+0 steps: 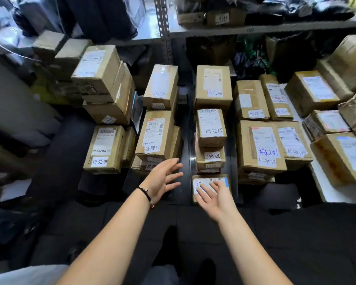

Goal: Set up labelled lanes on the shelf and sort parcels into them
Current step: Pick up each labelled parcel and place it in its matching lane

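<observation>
Your right hand (212, 195) has its fingers straight and slightly apart over the small box (203, 178). Your left hand (162, 178) has its fingers spread, holding nothing, with stacked boxes (152, 136) just beyond them.

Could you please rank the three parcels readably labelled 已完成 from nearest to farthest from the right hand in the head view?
1. Front 已完成 parcel, just beyond the right hand.
2. Middle 已完成 parcel, directly behind it, mid-lane.
3. Rear 已完成 parcel, at the back of the lane.

Dark shelf (186, 145) carries rows of labelled cardboard parcels (212, 87).
</observation>
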Action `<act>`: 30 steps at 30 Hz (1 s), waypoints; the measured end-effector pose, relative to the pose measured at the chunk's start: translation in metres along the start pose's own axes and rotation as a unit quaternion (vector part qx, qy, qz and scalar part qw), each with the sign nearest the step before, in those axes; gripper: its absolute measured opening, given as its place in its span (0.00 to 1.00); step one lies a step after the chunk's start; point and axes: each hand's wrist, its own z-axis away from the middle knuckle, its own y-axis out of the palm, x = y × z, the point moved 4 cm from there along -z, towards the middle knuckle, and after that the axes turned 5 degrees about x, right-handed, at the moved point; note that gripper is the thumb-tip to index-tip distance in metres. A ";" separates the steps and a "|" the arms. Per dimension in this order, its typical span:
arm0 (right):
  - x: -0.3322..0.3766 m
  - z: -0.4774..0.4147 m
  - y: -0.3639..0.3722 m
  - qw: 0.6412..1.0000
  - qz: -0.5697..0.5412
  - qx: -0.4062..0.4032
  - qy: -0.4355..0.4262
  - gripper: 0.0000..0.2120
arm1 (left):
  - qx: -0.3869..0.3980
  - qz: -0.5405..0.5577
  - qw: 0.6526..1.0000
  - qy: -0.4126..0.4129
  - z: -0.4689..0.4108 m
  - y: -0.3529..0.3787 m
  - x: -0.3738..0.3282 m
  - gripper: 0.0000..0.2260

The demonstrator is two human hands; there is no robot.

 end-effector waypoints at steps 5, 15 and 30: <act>-0.007 0.033 0.081 0.979 0.159 0.123 -0.036 0.12 | -0.065 0.002 0.996 0.058 0.042 -0.041 -0.006 0.12; -0.077 0.053 0.225 0.914 0.321 0.239 -0.069 0.11 | -0.131 -0.037 0.975 0.175 0.114 -0.167 -0.052 0.12; -0.178 0.023 0.388 0.911 0.323 0.243 -0.080 0.13 | -0.084 0.249 0.937 0.230 0.126 -0.354 -0.118 0.18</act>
